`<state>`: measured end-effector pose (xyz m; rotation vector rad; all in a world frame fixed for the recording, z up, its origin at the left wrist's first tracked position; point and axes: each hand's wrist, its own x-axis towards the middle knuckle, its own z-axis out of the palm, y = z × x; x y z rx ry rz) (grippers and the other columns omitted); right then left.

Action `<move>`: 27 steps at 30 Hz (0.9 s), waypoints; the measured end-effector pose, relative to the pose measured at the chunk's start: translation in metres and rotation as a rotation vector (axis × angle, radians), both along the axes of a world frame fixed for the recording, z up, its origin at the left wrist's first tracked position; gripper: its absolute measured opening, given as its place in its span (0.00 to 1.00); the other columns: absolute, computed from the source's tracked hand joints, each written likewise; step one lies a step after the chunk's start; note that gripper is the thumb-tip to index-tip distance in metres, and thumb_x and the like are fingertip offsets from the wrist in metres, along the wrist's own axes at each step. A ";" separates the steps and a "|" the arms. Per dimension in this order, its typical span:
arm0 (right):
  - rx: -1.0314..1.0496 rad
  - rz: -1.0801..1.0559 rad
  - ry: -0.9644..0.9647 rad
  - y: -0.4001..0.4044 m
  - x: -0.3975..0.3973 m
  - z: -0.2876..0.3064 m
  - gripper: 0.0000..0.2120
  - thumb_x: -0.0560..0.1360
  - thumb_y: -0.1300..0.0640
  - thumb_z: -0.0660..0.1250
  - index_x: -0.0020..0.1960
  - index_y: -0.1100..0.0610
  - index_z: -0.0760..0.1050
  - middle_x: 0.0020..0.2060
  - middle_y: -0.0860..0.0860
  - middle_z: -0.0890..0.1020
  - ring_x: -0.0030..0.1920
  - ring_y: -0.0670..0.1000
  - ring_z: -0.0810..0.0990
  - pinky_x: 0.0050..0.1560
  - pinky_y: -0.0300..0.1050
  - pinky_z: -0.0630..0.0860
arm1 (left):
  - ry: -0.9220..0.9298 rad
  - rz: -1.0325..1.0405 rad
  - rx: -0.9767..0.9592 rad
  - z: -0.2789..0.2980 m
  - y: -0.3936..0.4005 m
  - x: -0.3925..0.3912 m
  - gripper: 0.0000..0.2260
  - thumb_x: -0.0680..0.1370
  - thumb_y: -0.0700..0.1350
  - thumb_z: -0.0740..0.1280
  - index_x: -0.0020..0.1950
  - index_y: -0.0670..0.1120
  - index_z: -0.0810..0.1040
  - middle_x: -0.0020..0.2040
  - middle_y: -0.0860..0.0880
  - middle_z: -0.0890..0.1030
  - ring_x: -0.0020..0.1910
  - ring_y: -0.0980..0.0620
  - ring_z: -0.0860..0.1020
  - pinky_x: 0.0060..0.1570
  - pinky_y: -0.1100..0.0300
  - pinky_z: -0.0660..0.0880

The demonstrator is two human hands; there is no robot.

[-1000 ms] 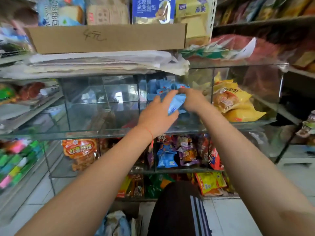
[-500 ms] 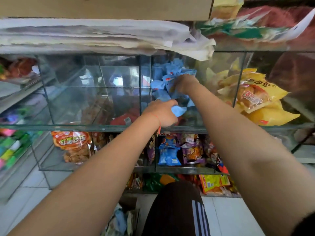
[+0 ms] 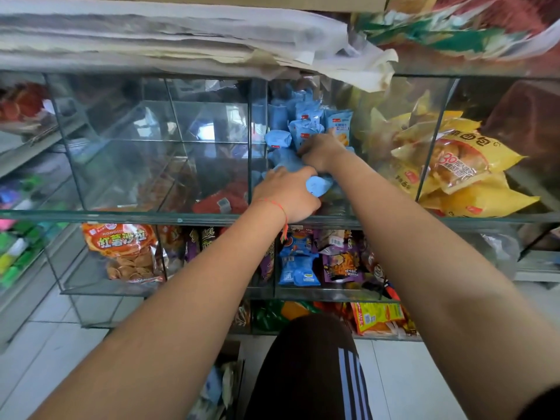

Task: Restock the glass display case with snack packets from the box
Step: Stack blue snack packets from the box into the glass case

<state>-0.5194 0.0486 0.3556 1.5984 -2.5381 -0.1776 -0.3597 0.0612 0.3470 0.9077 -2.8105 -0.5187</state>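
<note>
1. head view: both arms reach into the middle compartment of the glass display case [image 3: 212, 218], upper tier.
2. the left hand [image 3: 288, 197] sits at the front of that compartment, its fingers [image 3: 274, 172] curled over a light blue snack packet [image 3: 318, 184] whose end sticks out to the right of the knuckles; a red string bracelet [image 3: 277, 204] circles the wrist.
3. the right hand [image 3: 322, 150] is deeper in, its fingers bent down against the pile of blue packets [image 3: 306, 122]; whether it actually grips one is hard to tell, since the fingertips are hidden.
4. the blue packets stand stacked toward the back of the compartment, touching both hands.
5. the compartment to the right holds yellow bread bags [image 3: 454, 165]; the one to the left holds only a red packet [image 3: 221, 201] at its right front corner.
6. the lower tier shows an orange chip bag [image 3: 124, 253] and small blue packets [image 3: 298, 262].
7. folded paper [image 3: 181, 34] lies on top of the case.
</note>
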 end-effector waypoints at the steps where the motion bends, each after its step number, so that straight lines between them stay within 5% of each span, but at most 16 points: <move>1: -0.026 -0.019 -0.032 0.001 -0.001 0.000 0.14 0.77 0.59 0.55 0.51 0.55 0.79 0.49 0.49 0.80 0.54 0.54 0.75 0.63 0.52 0.58 | -0.003 0.000 0.001 0.000 0.000 0.000 0.23 0.74 0.52 0.65 0.69 0.61 0.67 0.68 0.44 0.69 0.67 0.42 0.66 0.57 0.50 0.68; 11: -0.278 -0.162 -0.263 0.016 -0.005 0.003 0.09 0.78 0.57 0.54 0.47 0.58 0.71 0.52 0.58 0.79 0.56 0.58 0.74 0.70 0.53 0.59 | -0.019 -0.010 -0.005 0.001 0.001 0.001 0.24 0.75 0.53 0.64 0.70 0.62 0.65 0.68 0.44 0.69 0.67 0.42 0.65 0.59 0.49 0.68; 16: -0.383 -0.234 -0.448 0.024 0.000 0.010 0.14 0.77 0.56 0.57 0.58 0.61 0.73 0.50 0.59 0.72 0.64 0.61 0.65 0.69 0.49 0.62 | -0.013 -0.010 -0.016 0.001 0.001 0.002 0.24 0.75 0.54 0.64 0.70 0.61 0.65 0.67 0.44 0.69 0.67 0.42 0.66 0.59 0.49 0.69; 19: -0.412 -0.264 -0.446 0.027 0.004 0.013 0.16 0.78 0.57 0.57 0.61 0.65 0.72 0.55 0.63 0.73 0.64 0.61 0.68 0.71 0.48 0.61 | 0.010 -0.002 -0.026 -0.001 0.001 0.002 0.24 0.75 0.54 0.64 0.70 0.59 0.65 0.66 0.44 0.70 0.66 0.42 0.67 0.59 0.49 0.70; 21: -0.507 -0.268 -0.452 0.028 0.005 0.014 0.14 0.78 0.57 0.57 0.56 0.64 0.75 0.55 0.61 0.75 0.60 0.59 0.72 0.67 0.47 0.66 | 0.042 0.010 -0.027 -0.002 0.001 0.001 0.24 0.75 0.54 0.65 0.71 0.55 0.65 0.65 0.44 0.71 0.64 0.42 0.68 0.57 0.50 0.70; 24: -0.720 -0.305 -0.550 0.028 0.006 0.022 0.13 0.76 0.57 0.59 0.33 0.55 0.66 0.32 0.50 0.72 0.39 0.56 0.72 0.43 0.44 0.71 | 0.157 0.057 -0.013 -0.001 0.003 0.001 0.23 0.76 0.52 0.65 0.66 0.45 0.63 0.59 0.42 0.74 0.57 0.40 0.73 0.47 0.52 0.70; 27: -0.903 -0.322 -0.800 0.033 0.010 0.038 0.12 0.75 0.57 0.58 0.33 0.57 0.67 0.30 0.51 0.73 0.33 0.55 0.74 0.37 0.44 0.72 | 0.355 0.107 0.080 0.004 0.007 0.002 0.18 0.78 0.51 0.63 0.60 0.42 0.62 0.50 0.43 0.76 0.44 0.42 0.76 0.37 0.55 0.67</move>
